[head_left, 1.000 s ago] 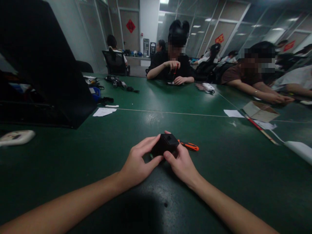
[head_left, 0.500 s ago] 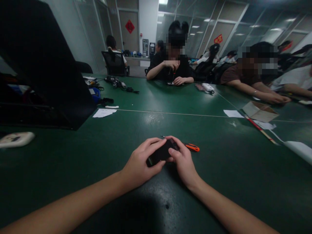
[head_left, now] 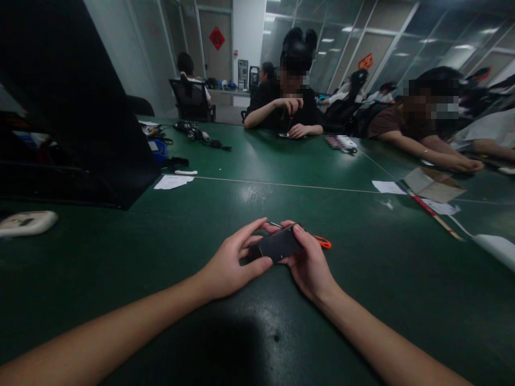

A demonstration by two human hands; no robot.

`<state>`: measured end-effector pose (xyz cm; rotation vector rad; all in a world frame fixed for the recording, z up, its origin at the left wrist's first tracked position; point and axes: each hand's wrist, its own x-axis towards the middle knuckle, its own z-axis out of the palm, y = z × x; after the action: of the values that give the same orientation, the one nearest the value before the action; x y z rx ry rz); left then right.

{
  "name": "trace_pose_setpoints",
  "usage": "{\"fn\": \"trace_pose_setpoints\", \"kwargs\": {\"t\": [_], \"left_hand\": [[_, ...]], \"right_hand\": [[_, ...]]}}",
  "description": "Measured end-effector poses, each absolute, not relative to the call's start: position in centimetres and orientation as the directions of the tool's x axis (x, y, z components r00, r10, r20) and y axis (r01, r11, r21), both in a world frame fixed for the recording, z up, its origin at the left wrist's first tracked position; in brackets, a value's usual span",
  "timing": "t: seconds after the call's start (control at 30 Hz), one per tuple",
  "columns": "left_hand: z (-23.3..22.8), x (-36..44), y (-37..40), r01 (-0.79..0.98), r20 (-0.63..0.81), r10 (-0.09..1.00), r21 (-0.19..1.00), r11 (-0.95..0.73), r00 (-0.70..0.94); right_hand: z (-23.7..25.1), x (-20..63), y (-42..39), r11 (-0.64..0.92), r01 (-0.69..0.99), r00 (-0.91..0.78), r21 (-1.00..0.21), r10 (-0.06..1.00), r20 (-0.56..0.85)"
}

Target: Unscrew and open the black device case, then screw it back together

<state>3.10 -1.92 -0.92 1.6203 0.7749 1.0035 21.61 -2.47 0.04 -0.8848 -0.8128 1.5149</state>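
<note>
A small black box-shaped device (head_left: 278, 244) is held just above the green table (head_left: 362, 279), flat broad side up. My left hand (head_left: 230, 265) grips its left end, thumb along the near edge and fingers over the far side. My right hand (head_left: 309, 262) grips its right end with the index finger curled over the top corner. An orange-handled screwdriver (head_left: 322, 242) lies on the table just behind my right hand, its thin metal tip showing past my fingers.
A large black case (head_left: 76, 112) stands at the left with a white device (head_left: 26, 222) before it. Paper sheets (head_left: 173, 182), cables (head_left: 197, 135), a cardboard piece (head_left: 432, 185) and a red stick (head_left: 434, 216) lie further off. Other people sit at the far side and right.
Both hands turned the black device over from its blocky side up to a flat face up, and lifted it slightly; the screwdriver stayed on the table.
</note>
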Motion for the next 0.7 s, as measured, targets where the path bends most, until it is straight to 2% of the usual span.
{"fn": "trace_pose_setpoints", "kwargs": {"t": [0.1, 0.23, 0.37, 0.47, 0.6, 0.7], "left_hand": [[-0.76, 3.22, -1.58, -0.065, 0.144, 0.889, 0.990, -0.128, 0.436], [-0.28, 3.15, -1.57, -0.032, 0.189, 0.893, 0.981, -0.193, 0.408], [-0.32, 2.99, -1.90, -0.048, 0.273, 0.866, 0.959, -0.279, 0.420], [-0.57, 2.99, -2.05, -0.070, 0.288, 0.869, 0.956, -0.285, 0.403], [-0.78, 3.09, -2.06, -0.115, 0.253, 0.893, 0.967, -0.226, 0.372], [-0.82, 3.20, -1.99, -0.220, 0.206, 0.898, 0.967, -0.127, 0.390]], "right_hand": [[0.37, 21.71, -2.31, -0.120, -0.561, -0.077, -0.819, 0.993, -0.092], [0.35, 21.74, -2.23, -0.131, -0.587, -0.102, -0.799, 0.991, -0.088], [0.12, 21.73, -2.33, -0.099, -0.532, -0.037, -0.841, 0.995, -0.094], [0.04, 21.64, -2.43, -0.089, -0.503, -0.047, -0.860, 0.996, -0.076], [0.03, 21.43, -2.47, -0.078, -0.478, -0.073, -0.875, 0.996, -0.048], [-0.12, 21.28, -2.53, -0.066, -0.459, -0.068, -0.886, 0.997, -0.040]]}}
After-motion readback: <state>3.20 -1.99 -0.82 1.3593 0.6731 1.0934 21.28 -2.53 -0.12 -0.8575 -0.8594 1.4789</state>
